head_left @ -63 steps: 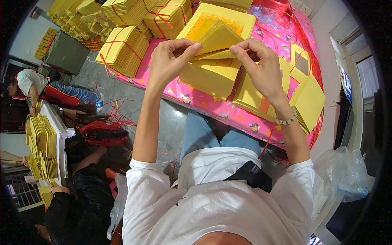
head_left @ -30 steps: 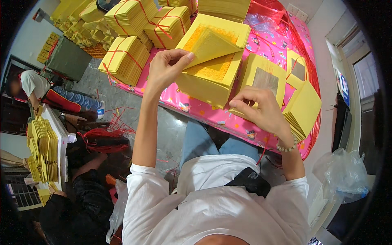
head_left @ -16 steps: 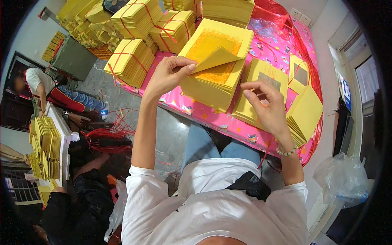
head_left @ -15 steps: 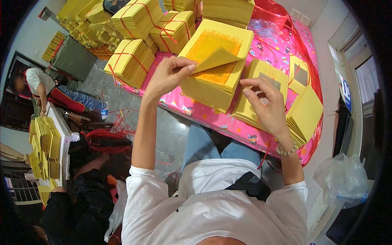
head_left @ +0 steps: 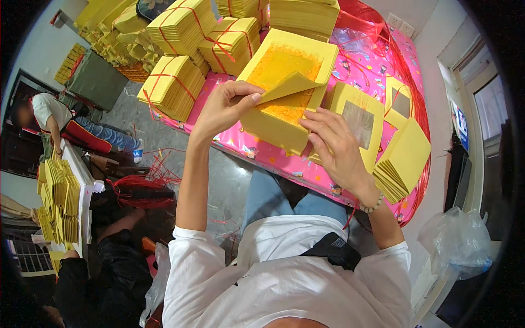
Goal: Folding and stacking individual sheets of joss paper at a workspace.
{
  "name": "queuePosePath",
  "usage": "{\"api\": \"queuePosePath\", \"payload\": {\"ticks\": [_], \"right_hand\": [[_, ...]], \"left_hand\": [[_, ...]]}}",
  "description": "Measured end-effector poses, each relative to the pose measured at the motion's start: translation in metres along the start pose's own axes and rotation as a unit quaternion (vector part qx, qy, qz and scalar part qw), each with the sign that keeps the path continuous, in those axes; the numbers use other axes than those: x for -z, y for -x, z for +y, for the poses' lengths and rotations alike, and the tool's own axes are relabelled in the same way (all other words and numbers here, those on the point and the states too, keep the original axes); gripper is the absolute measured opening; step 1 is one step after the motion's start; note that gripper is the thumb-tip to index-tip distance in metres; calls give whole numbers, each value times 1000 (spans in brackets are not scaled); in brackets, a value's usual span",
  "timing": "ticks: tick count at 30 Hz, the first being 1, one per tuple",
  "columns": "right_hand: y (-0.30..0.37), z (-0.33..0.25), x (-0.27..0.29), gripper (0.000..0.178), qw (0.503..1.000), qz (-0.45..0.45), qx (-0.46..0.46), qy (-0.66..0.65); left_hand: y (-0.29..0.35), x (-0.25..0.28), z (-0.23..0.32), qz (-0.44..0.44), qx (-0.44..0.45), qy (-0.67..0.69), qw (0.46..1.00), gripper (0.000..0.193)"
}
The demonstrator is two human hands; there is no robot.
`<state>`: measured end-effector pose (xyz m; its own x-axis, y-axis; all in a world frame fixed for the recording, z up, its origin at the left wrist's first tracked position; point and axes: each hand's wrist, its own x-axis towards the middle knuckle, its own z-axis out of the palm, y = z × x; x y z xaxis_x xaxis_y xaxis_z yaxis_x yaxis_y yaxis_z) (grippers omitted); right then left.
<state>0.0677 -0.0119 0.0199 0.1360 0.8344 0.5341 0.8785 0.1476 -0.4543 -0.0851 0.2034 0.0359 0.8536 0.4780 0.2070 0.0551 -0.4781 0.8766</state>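
Observation:
A tall stack of yellow paper stands at the near edge of the pink covered table, with an orange patterned print on its upper face. My left hand pinches the lifted corner of the top sheet, which is folded back over the stack. At the stack's near right corner is my right hand, its fingers over the upper edge and its thumb against the side. Beside it lies a lower yellow pile with a silvery grey square, partly hidden by the hand.
Bundles tied with red string stand on the pink cover at the back left. A fanned yellow pile and red cords lie at right. A co-worker leans over a white table at far left. Another dark-clothed person sits near it.
My right hand has moved left and down from above the low pile onto the tall stack's corner. My left hand keeps its pinch on the folded sheet.

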Motion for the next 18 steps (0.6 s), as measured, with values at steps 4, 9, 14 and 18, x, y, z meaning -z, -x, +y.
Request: {"api": "queuePosePath", "payload": {"ticks": [4, 9, 14, 18], "right_hand": [[-8, 6, 1, 24, 995, 59, -65, -40], [-12, 23, -10, 23, 985, 118, -129, -12], [-24, 21, -15, 29, 979, 153, -130, -43], [-47, 14, -16, 49, 973, 161, -142, -81]], "left_hand": [[2, -1, 5, -8, -18, -6, 1000, 21], [3, -4, 15, -21, -52, -82, 995, 19], [-9, -1, 24, -55, 48, -61, 995, 35], [-28, -11, 67, -47, 84, -247, 964, 51]]}}
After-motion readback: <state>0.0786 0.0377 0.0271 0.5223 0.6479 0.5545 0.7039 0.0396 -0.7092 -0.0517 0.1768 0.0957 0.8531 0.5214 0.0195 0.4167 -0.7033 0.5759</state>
